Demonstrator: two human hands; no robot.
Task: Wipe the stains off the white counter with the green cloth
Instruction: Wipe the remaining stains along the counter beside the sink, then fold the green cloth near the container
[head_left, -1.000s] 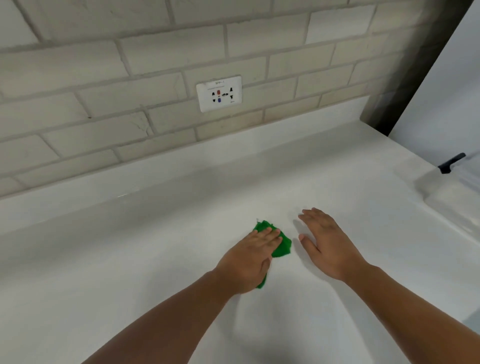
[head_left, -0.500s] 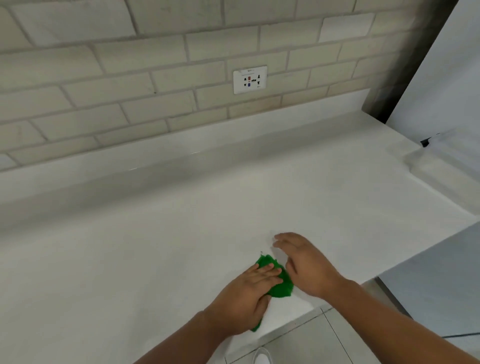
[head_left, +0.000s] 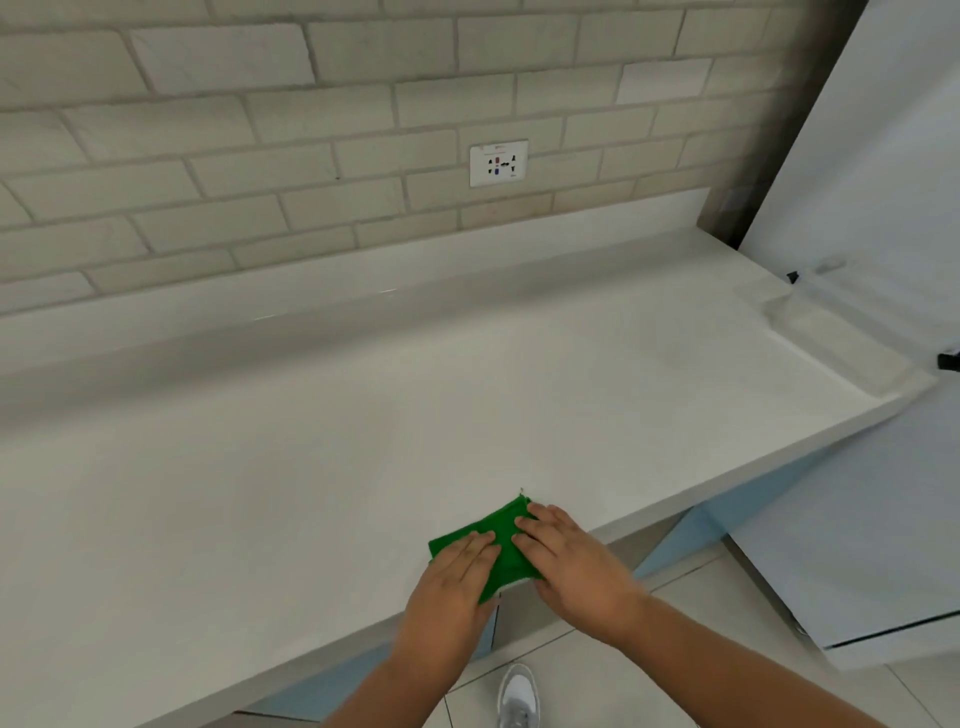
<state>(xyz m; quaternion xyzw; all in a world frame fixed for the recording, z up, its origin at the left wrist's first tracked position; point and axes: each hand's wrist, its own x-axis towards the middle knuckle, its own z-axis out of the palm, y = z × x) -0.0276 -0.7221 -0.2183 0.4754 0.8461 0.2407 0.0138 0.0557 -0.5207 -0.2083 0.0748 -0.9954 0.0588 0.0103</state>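
The single view comes from a wide-angle camera worn on the person's head, facing forward and tilted steeply down. The left hand (head_left: 457, 577) and right hand (head_left: 566, 561) sit low in the middle of the frame, close to the lens, with both forearms entering from the bottom edge. Beyond the hands the table (head_left: 311, 467) runs away to the brick wall (head_left: 260, 156), which faces the camera. Below the hands the view drops past the table's front edge to the floor (head_left: 597, 660) and a shoe (head_left: 517, 696).

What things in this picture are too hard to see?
Head view:
- green cloth: partly hidden under the left hand and right hand.
- Stains on the counter: too faint to find.
- socket markings: too small.
- shoe: cut by the bottom edge.
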